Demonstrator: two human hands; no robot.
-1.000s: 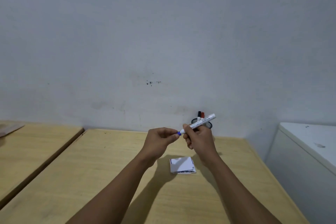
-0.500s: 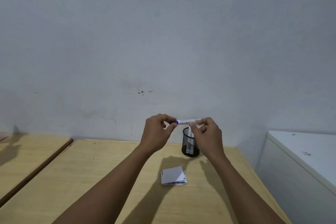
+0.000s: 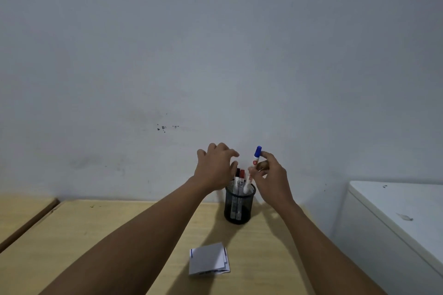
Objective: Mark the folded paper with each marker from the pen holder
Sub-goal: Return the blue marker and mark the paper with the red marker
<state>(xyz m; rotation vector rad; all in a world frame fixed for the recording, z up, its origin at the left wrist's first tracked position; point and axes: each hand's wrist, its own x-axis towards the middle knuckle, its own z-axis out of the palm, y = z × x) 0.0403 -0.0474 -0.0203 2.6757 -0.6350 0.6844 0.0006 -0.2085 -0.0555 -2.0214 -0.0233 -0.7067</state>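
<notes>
A black mesh pen holder [image 3: 239,208] stands on the wooden table [image 3: 134,242] near the wall. A black-capped marker [image 3: 237,181] and a red-capped marker [image 3: 242,178] stick up out of it. My right hand [image 3: 271,179] grips a white marker with a blue cap [image 3: 256,158], cap up, its lower end inside the holder's rim. My left hand [image 3: 215,167] hovers just above and left of the holder, fingers spread, holding nothing. The folded white paper [image 3: 208,260] lies on the table in front of the holder, with a short blue line at its left edge.
A second wooden table [image 3: 21,213] sits to the left across a narrow gap. A white cabinet top [image 3: 395,208] stands to the right, higher than the table. The grey wall [image 3: 215,55] rises right behind the holder.
The blue marker went from level between both hands to upright with its cap on, lowered into the holder. My left hand let go of it and opened. The view tilted upward.
</notes>
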